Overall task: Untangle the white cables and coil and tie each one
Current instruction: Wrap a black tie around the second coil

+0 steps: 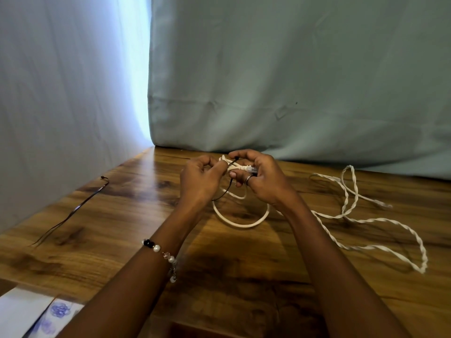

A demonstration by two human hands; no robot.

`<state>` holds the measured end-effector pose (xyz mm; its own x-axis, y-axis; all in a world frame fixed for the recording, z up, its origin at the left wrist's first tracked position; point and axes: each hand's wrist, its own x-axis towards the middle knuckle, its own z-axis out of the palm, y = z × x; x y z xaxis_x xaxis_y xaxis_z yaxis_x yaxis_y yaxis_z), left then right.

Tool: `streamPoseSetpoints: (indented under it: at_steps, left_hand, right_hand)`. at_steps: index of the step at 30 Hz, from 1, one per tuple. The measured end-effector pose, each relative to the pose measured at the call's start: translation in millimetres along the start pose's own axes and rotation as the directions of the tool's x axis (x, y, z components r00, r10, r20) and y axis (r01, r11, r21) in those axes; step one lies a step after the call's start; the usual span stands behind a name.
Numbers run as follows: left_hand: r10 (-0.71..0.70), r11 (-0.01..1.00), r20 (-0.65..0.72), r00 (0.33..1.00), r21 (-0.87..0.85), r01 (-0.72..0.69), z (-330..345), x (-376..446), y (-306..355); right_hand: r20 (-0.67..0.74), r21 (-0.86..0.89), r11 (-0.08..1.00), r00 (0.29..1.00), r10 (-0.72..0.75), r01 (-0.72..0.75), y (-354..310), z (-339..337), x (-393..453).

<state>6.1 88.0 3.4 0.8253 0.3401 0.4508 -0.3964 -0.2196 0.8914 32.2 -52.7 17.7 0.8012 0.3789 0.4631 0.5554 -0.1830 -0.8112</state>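
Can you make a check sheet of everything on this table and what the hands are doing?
Surface: wooden table, glossy, dark grain patches.
Job's things: coiled white cable held up, its loop hanging to the table; black tie running around its top.
Clutter: spare black ties lying at left; printed paper at the near-left corner.
Grippers: left hand and right hand both pinch the coil's top with curled fingers.
Cables: twisted white cable lying loose at right, untied.
Surroundings: pale curtain behind the table.
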Motion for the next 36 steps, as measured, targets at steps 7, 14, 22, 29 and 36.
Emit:
streamPoseSetpoints:
  at_steps: [7,14,22,29,36]
  left_hand:
    - [-0.029,1.000,-0.023,0.999,-0.006,0.029,0.4,0.5,-1.1]
    - [-0.032,0.999,-0.028,0.999,-0.008,0.031,0.4,0.7,-2.0]
    - [0.059,0.992,-0.027,0.998,0.110,-0.055,0.2,2.2,-5.7]
    - [0.212,0.938,0.024,0.977,0.276,-0.210,2.7,5.8,-7.0]
    - [0.125,0.979,0.036,0.992,0.157,-0.129,1.8,8.5,-11.9]
  right_hand:
    - [0.023,-0.068,0.998,1.000,-0.009,0.010,-1.8,0.6,-1.0]
    - [0.046,-0.100,0.995,0.999,-0.016,0.021,-4.6,2.1,-3.3]
    - [0.038,-0.145,0.989,0.999,-0.036,0.041,-4.1,1.7,-3.7]
    - [0.042,-0.138,0.990,0.998,-0.035,0.041,-0.7,-0.6,-3.5]
    - [0.031,-0.038,0.999,0.999,-0.010,0.011,-0.8,-1.8,-2.6]
